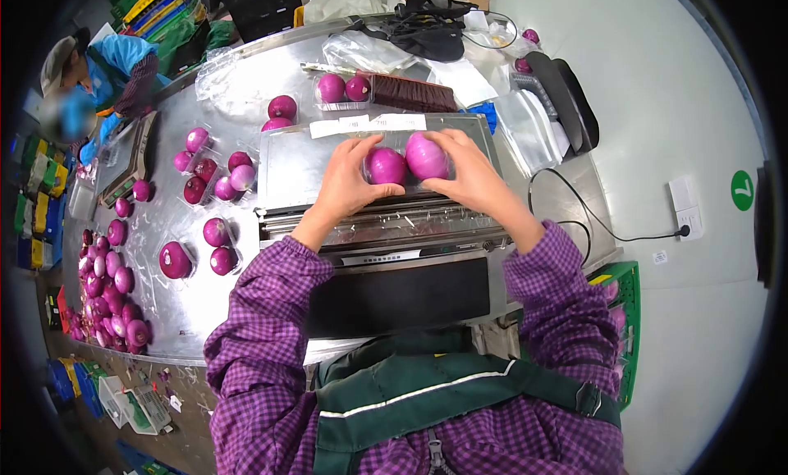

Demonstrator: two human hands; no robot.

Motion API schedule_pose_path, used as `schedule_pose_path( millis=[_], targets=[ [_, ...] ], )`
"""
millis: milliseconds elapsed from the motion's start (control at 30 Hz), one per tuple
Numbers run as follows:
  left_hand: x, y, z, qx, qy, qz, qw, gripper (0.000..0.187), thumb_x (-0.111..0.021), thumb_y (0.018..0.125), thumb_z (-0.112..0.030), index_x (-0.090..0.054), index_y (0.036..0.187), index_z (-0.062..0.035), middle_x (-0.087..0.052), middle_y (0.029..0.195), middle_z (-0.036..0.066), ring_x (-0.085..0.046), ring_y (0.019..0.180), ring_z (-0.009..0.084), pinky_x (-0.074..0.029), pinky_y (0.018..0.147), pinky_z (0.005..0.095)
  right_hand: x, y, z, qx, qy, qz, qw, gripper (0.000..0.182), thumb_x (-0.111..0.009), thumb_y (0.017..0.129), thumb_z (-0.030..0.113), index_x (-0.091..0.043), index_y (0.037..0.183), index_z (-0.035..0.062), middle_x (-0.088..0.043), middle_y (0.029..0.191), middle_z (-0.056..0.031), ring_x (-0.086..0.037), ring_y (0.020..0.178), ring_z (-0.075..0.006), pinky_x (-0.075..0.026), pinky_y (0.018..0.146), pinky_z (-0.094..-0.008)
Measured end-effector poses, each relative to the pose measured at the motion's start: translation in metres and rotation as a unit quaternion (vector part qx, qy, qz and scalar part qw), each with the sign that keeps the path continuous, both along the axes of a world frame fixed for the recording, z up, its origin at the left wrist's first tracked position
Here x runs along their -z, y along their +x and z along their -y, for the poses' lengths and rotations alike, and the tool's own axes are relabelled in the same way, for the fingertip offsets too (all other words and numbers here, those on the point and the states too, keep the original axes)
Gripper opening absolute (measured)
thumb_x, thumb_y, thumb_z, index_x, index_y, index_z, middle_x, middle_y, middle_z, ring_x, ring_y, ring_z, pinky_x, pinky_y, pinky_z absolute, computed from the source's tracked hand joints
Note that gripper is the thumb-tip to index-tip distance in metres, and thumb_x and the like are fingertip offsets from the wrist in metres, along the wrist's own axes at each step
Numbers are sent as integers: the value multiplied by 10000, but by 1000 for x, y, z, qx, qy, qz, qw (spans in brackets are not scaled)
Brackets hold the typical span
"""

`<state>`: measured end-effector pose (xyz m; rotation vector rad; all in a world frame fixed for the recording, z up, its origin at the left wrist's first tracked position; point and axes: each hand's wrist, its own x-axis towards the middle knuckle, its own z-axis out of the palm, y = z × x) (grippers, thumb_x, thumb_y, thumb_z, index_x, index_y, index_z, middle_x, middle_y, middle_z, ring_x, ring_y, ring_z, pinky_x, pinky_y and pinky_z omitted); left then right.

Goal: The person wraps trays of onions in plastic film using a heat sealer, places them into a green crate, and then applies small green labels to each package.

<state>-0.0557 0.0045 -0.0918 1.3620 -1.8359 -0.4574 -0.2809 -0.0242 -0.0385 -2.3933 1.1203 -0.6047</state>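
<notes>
Metal worktable (190, 309) carries a brush (414, 95) beside a clear tray (343, 107) of 2 onions (332, 88), while left hand (343, 182) and right hand (478, 178), fingers (460, 140) half-curled, grip 2 purple onions (427, 157) between them.

I note the wrapping machine (361, 260): smooth metal top (291, 175), matt black front plate (402, 303). Over it, glossy-skinned red onions (386, 165). Left of it, shiny, scuffed metal table (185, 311). Beyond it, bristly brush (410, 94) and crumpled clear plastic (365, 52).
</notes>
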Motion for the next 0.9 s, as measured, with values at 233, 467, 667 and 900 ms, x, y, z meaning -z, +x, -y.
schedule_pose_path(
  millis=[233,467,667,900],
  targets=[
    [-7,7,-15,-15,-9,53,998,784,-840,584,-356,-525,1230,-40,-546,1205,152,-481,1171,315,-406,963,394,17,-47,-20,122,29,121,985,401,-692,751,168,-579,1105,15,-580,1065,-134,-571,1000,-282,-469,817,-360],
    [-8,39,-70,-110,65,33,991,292,-736,740,-179,-662,957,2,-650,1004,152,-634,917,287,-494,788,335,48,-103,-57,214,-15,-37,976,198,-686,765,194,-610,783,12,-615,795,-94,-571,853,-290,-436,740,-391],
    [3,51,-104,-234,223,148,935,349,-731,725,-341,-627,880,-46,-681,752,85,-660,704,247,-495,619,333,65,-96,-68,289,-99,-145,941,264,-698,754,280,-587,808,47,-610,783,-96,-562,806,-293,-398,742,-402],
    [23,38,-92,-196,256,63,945,326,-756,709,-273,-634,893,-33,-686,756,86,-653,664,200,-487,602,307,56,-83,-81,282,-105,-125,945,298,-691,760,301,-586,868,44,-622,838,-78,-541,876,-284,-382,774,-395]
  ],
)
